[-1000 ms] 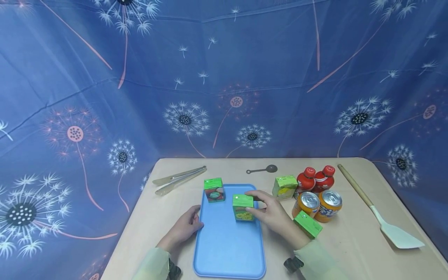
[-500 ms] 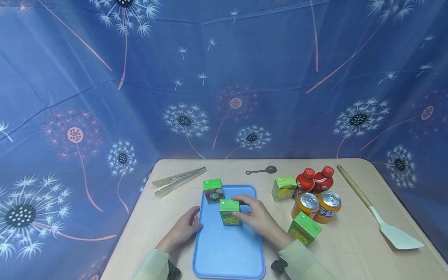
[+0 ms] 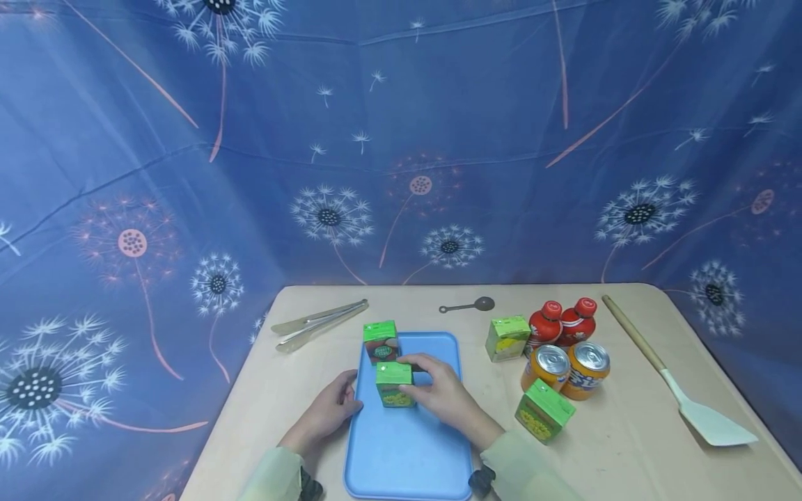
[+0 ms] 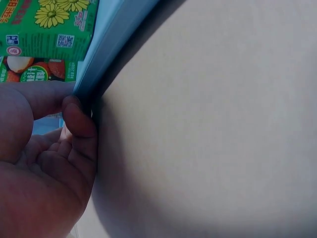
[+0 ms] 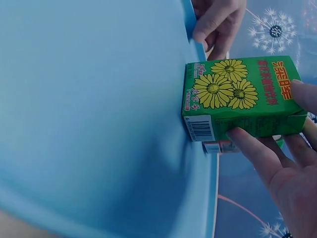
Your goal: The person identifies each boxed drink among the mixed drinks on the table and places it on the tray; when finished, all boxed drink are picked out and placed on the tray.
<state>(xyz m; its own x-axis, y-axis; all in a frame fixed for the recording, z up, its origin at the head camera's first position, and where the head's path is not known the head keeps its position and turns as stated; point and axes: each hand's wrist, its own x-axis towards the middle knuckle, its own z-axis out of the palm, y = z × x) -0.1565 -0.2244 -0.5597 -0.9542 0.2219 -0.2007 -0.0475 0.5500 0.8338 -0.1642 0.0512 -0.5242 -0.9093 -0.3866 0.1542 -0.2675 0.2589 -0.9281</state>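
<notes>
My right hand [image 3: 447,396] pinches a small green drink carton [image 3: 391,396] between thumb and fingers, over the left side of the blue tray [image 3: 407,459]. Yellow flowers show on the carton's front in the right wrist view, and its base is close to the tray surface. Just behind it, at the tray's far left corner, stands another green drink carton [image 3: 379,348] with red fruit on its front. My left hand [image 3: 326,410] holds the tray's left rim, thumb and fingers right at the edge in the left wrist view.
On the right are a flowered green carton [image 3: 544,412], a yellow-green carton [image 3: 507,339], two orange cans [image 3: 589,372] and two red bottles [image 3: 578,323]. A white spatula [image 3: 714,421] lies at the right edge. Metal tongs [image 3: 322,325] and a dark spoon [image 3: 482,304] lie behind the tray.
My right hand has carried the flowered carton leftward across the tray, up to the front of the fruit carton. My left hand has stayed at the tray's rim.
</notes>
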